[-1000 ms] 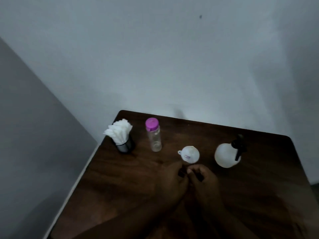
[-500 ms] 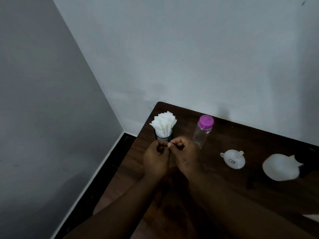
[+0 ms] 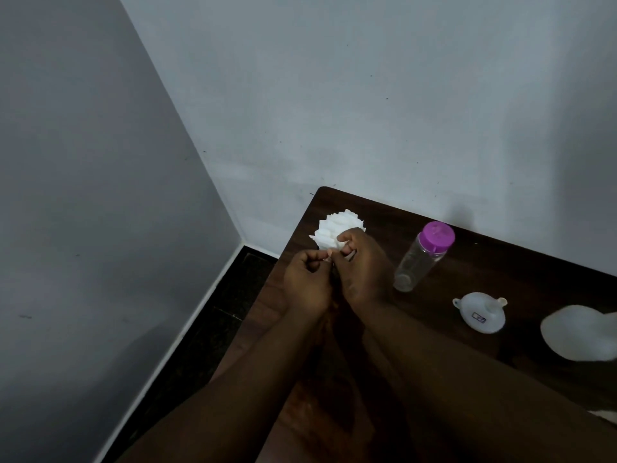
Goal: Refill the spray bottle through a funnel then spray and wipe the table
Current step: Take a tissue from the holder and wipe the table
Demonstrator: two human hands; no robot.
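Note:
A bunch of white paper napkins (image 3: 329,230) stands in a holder at the table's far left corner. My right hand (image 3: 359,265) pinches napkin edges at the front of the bunch. My left hand (image 3: 309,279) is curled beside it, fingertips touching the same white paper. A clear bottle with a purple cap (image 3: 422,257) stands to the right. A white funnel (image 3: 480,312) lies mouth-down further right. The white spray bottle (image 3: 577,335) is cut off by the right edge; its head is out of view.
The dark wooden table (image 3: 500,269) sits in a room corner against grey walls (image 3: 367,95). Its left edge drops to a dark floor (image 3: 200,345) with a white skirting strip.
Both hands moved from the table's middle near the funnel to the napkin bunch at the far left corner, and now touch the napkins. The view swung left.

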